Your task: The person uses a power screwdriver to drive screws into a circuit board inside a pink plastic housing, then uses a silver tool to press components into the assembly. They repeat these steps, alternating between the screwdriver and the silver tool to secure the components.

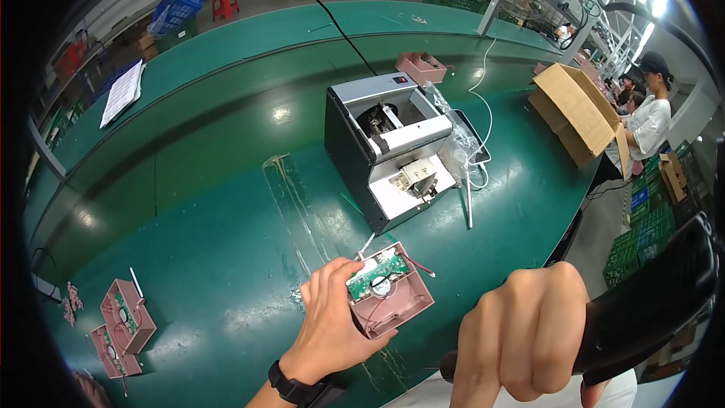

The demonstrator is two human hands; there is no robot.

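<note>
My left hand (332,317), with a black band at its wrist, grips a pink plastic housing (408,304) by its left side. The open side of this box faces up, showing a green circuit board (380,275) with a round silver part. A red and black wire sticks out at its far right corner. My right hand (525,332) is a closed fist around a black power screwdriver (642,313) at the lower right. The driver's nose shows left of the fist, apart from the housing; its tip is hard to make out.
A grey and black screw feeder (351,159) stands beyond the housing, with a clear plastic bag (453,132) and white cable (491,98) beside it. More pink housings (128,317) lie left, another (421,68) behind. At right are a cardboard box (570,109) and a person (651,117).
</note>
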